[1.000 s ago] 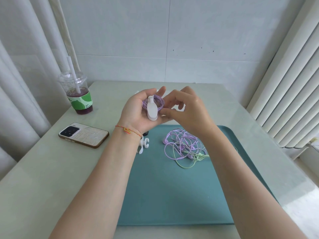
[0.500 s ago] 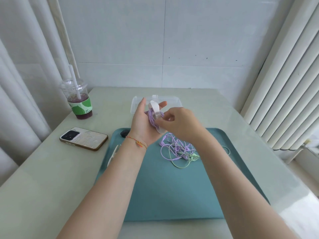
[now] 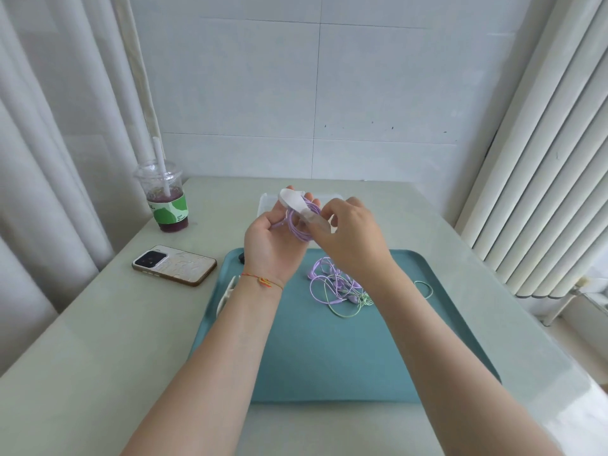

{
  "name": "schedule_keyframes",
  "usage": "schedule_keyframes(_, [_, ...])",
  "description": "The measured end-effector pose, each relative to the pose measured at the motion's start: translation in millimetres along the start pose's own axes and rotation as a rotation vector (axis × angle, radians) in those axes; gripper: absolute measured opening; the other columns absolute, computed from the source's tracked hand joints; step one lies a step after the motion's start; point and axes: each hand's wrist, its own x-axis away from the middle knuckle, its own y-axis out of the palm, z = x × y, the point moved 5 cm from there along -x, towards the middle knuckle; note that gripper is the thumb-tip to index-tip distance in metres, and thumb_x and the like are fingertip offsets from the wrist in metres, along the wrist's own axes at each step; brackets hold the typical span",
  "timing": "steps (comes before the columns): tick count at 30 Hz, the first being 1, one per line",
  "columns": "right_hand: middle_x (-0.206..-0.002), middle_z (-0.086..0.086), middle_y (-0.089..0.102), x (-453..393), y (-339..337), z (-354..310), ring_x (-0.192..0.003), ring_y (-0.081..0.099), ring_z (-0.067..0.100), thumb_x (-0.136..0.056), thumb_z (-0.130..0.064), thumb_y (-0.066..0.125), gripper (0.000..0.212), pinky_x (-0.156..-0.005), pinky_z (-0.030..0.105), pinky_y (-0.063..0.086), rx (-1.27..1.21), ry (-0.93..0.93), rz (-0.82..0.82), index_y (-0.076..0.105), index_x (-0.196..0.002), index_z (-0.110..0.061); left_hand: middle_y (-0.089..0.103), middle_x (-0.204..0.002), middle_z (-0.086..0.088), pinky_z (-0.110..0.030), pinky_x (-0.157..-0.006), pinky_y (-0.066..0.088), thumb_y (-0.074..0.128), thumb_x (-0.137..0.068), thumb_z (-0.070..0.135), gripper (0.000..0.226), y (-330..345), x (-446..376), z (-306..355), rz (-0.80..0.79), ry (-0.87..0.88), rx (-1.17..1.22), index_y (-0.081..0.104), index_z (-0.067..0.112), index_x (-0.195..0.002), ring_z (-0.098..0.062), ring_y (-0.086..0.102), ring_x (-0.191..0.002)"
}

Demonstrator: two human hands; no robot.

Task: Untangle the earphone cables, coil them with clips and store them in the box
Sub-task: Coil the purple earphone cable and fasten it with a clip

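A person's two bare hands meet above a pale green table [image 3: 98, 357], seen from the head camera looking forward and down. The left hand [image 3: 273, 245], a red-and-orange string bracelet [image 3: 263, 280] at its wrist, cradles a coiled purple earphone cable [image 3: 297, 225] in its palm with fingers curled up behind the coil. The right hand [image 3: 348, 238] pinches the lower end of a white clip [image 3: 301, 207] that lies across the coil, its fingers bent round it. Behind the hands, a clear plastic box [image 3: 268, 204] sits on the table, mostly hidden. Below them, a teal tray [image 3: 329, 357] carries a tangle of purple and green earphone cables [image 3: 339, 286], lying just beside the right wrist, and another white clip [image 3: 227, 294] near the tray's left edge, partly hidden by the left forearm. To the left of the tray rest a phone [image 3: 174, 264], face down, and, farther back, a plastic cup [image 3: 164, 199] of dark drink with a straw.
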Motion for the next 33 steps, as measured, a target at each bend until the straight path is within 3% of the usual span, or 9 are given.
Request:
schedule_keyframes(3, [-0.095, 0.005, 0.055, 0, -4, -5, -0.072, 0.057, 0.025, -0.089, -0.033, 0.063, 0.02, -0.067, 0.035, 0.05, -0.017, -0.061, 0.031, 0.064, -0.096, -0.014, 0.056, -0.126, -0.024, -0.045, -0.086, 0.053, 0.042, -0.082, 0.003, 0.036, 2, 6, -1, -0.036, -0.023, 0.033, 0.06, 0.009, -0.112, -0.038, 0.063, -0.104])
schedule_keyframes(7, [-0.093, 0.004, 0.059, -3, -14, -8, -0.074, 0.06, 0.022, -0.088, -0.03, 0.064, 0.017, -0.07, 0.036, 0.051, -0.082, -0.096, 0.019, 0.067, -0.096, -0.015, 0.051, -0.137, -0.016, -0.05, -0.111, 0.033, 0.05, -0.078, 0.0, 0.042, -7, 14, 5, -0.072, -0.08, -0.095, 0.063, 0.018, -0.114, -0.033, 0.048, -0.128])
schedule_keyframes(10, [-0.092, 0.004, 0.059, -7, -23, -7, -0.072, 0.06, 0.022, -0.088, -0.029, 0.065, 0.016, -0.069, 0.034, 0.05, -0.064, -0.11, 0.041, 0.068, -0.095, -0.016, 0.056, -0.127, -0.009, -0.05, -0.111, 0.034, 0.047, -0.083, -0.001, 0.041, -18, 18, 16, 0.04, -0.104, -0.315, 0.065, 0.022, -0.112, -0.028, 0.048, -0.132])
schedule_keyframes(13, [-0.09, 0.004, 0.057, -10, -27, -8, -0.071, 0.058, 0.024, -0.088, -0.025, 0.064, 0.014, -0.065, 0.034, 0.048, -0.039, -0.141, 0.095, 0.068, -0.094, -0.013, 0.066, -0.102, -0.006, -0.037, -0.093, 0.047, 0.056, -0.082, 0.012, 0.021, -17, 22, 29, 0.253, 0.025, -0.527, 0.066, 0.02, -0.099, -0.021, 0.062, -0.103])
schedule_keyframes(16, [-0.088, 0.004, 0.055, -11, -27, -10, -0.069, 0.054, 0.026, -0.089, -0.023, 0.062, 0.014, -0.063, 0.036, 0.048, -0.018, -0.152, 0.138, 0.066, -0.095, -0.011, 0.06, -0.071, 0.004, -0.025, -0.063, 0.046, 0.066, -0.069, 0.034, 0.017, -2, 28, 34, 0.369, 0.157, -0.801, 0.06, 0.02, -0.078, -0.012, 0.061, -0.067])
schedule_keyframes(18, [-0.087, 0.006, 0.055, -10, -25, -11, -0.068, 0.054, 0.028, -0.088, -0.021, 0.063, 0.014, -0.063, 0.039, 0.049, -0.018, -0.168, 0.147, 0.065, -0.094, -0.009, 0.064, -0.068, 0.007, -0.019, -0.053, 0.044, 0.072, -0.074, 0.042, 0.024, 6, 29, 30, 0.35, 0.15, -1.001, 0.064, 0.02, -0.077, -0.009, 0.063, -0.06])
schedule_keyframes(20, [-0.087, 0.007, 0.056, -9, -22, -13, -0.07, 0.055, 0.029, -0.087, -0.02, 0.063, 0.013, -0.063, 0.041, 0.049, -0.022, -0.19, 0.143, 0.065, -0.093, -0.008, 0.07, -0.075, 0.004, -0.017, -0.051, 0.043, 0.072, -0.081, 0.043, 0.025, 10, 28, 23, 0.323, 0.139, -1.101, 0.07, 0.018, -0.082, -0.014, 0.067, -0.067])
schedule_keyframes(28, [-0.086, 0.004, 0.055, -9, -27, -5, -0.068, 0.053, 0.024, -0.089, -0.025, 0.065, 0.017, -0.065, 0.037, 0.047, -0.013, -0.207, 0.125, 0.066, -0.092, -0.009, 0.067, -0.075, -0.006, -0.018, -0.049, 0.047, 0.062, -0.091, 0.022, 0.017, 7, 29, 27, 0.359, 0.189, -1.009, 0.07, 0.013, -0.079, -0.021, 0.066, -0.063])
schedule_keyframes(33, [-0.084, 0.002, 0.062, -13, -32, -2, -0.068, 0.056, 0.018, -0.087, -0.029, 0.068, 0.017, -0.062, 0.013, 0.038, -0.078, -0.157, 0.088, 0.067, -0.09, -0.012, 0.067, -0.079, -0.005, -0.025, -0.059, 0.054, 0.053, -0.099, 0.02, 0.023, 14, 28, 27, 0.229, 0.15, -0.901, 0.065, 0.01, -0.082, -0.023, 0.065, -0.074])
